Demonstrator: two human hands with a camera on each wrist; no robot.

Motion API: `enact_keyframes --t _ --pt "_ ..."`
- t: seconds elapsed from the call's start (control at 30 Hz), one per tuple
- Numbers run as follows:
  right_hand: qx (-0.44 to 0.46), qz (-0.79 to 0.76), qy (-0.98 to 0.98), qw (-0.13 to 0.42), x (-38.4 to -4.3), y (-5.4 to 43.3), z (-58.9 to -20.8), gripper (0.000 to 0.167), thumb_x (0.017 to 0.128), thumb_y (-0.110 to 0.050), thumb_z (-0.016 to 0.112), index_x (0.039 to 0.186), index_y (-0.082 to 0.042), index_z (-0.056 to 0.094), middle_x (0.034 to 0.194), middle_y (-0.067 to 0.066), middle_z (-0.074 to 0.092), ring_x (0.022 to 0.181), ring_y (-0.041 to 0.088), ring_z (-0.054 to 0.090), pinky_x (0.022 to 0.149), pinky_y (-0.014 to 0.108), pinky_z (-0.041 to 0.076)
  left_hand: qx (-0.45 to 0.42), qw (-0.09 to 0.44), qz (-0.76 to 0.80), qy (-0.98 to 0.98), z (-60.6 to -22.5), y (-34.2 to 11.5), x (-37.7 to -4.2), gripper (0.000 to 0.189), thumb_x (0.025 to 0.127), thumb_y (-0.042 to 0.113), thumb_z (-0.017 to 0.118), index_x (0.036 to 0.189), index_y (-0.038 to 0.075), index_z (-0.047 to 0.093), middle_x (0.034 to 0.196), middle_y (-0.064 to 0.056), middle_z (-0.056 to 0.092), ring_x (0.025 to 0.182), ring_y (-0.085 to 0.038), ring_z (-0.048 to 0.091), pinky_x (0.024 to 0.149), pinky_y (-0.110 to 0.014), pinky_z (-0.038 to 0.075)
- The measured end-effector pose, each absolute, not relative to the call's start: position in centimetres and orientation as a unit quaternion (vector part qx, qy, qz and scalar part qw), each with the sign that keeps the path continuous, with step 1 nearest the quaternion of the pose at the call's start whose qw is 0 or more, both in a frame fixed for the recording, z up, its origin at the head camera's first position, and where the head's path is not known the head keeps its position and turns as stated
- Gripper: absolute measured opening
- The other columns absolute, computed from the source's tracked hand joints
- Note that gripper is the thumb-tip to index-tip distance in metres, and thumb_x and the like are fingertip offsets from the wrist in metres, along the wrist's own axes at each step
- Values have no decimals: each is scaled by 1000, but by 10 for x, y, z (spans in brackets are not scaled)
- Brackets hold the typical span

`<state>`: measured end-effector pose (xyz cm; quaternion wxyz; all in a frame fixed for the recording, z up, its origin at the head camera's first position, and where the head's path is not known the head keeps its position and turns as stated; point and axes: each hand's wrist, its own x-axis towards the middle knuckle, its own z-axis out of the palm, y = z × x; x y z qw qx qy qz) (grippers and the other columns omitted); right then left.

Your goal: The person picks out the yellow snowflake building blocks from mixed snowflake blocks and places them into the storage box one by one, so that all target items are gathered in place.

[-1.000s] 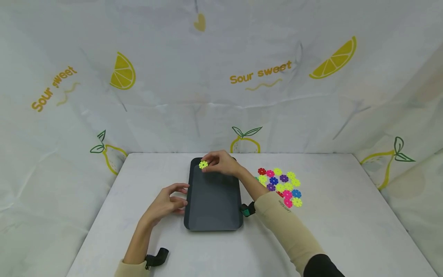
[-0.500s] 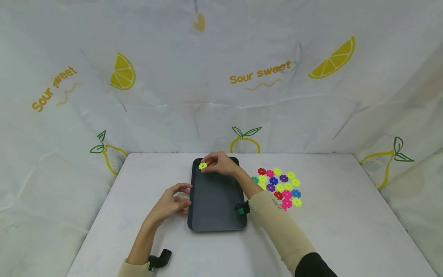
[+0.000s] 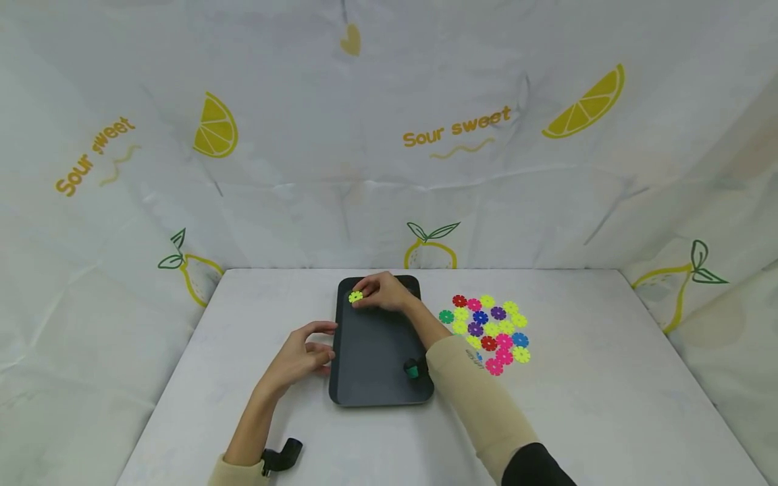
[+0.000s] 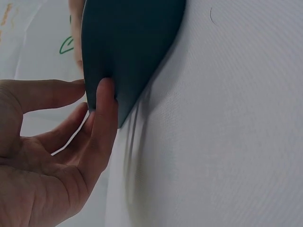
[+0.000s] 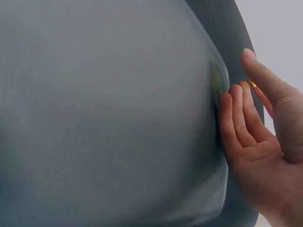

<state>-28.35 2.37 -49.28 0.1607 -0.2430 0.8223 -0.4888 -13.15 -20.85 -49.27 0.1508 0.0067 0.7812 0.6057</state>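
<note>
A yellow-green snowflake disc, a flat notched building piece (image 3: 355, 297), is pinched between the thumb and fingers of my right hand (image 3: 389, 295), over the far left corner of a dark grey baking tray (image 3: 371, 358). In the right wrist view only a yellow sliver of the disc (image 5: 254, 85) shows behind the thumb. My left hand (image 3: 294, 358) holds the tray's left edge; in the left wrist view its thumb meets the rim and a fingertip (image 4: 106, 87) presses the outer wall.
Several loose discs in yellow, pink, red, purple, blue and green, such as a pink one (image 3: 494, 366), lie right of the tray on the white table (image 3: 608, 378). A lemon-print cloth (image 3: 340, 155) hangs behind. The right forearm's sleeve (image 3: 480, 398) crosses beside the tray.
The tray has shifted slightly right together with my left hand. My right hand has moved a little nearer with the yellow disc, and its forearm has swung left, uncovering more loose discs.
</note>
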Motion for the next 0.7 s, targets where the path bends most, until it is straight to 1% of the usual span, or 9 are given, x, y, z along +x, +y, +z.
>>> enact_keyframes --t 0.2,0.37,0.5,0.7 --pt "-227 -496 821 167 -282 19 -495 32 91 -9 86 121 2 79 104 18 79 73 6 66 67 23 60 11 154 608 779 -494 -210 -131 60 96 -2 71 153 3 54 152 -25 55 103 -23 77 79 -40 69" --pt "-211 -479 835 167 -282 14 -496 33 91 -12 87 121 0 80 101 16 80 66 5 63 63 20 56 10 155 607 779 -494 -210 -132 61 96 -1 71 154 4 54 153 -25 53 104 -23 76 79 -40 69" --pt "-206 -458 850 162 -281 11 -495 33 91 -15 87 121 -2 81 97 11 80 63 3 60 60 18 52 7 155 606 780 -493 -210 -132 60 96 -1 71 154 5 54 153 -25 54 105 -23 77 79 -40 69" --pt "-201 -433 867 146 -281 6 -499 32 90 -20 89 119 -7 82 94 8 81 68 4 59 61 18 46 4 156 605 781 -493 -209 -131 61 96 -1 71 153 5 55 153 -25 54 105 -23 76 79 -40 68"
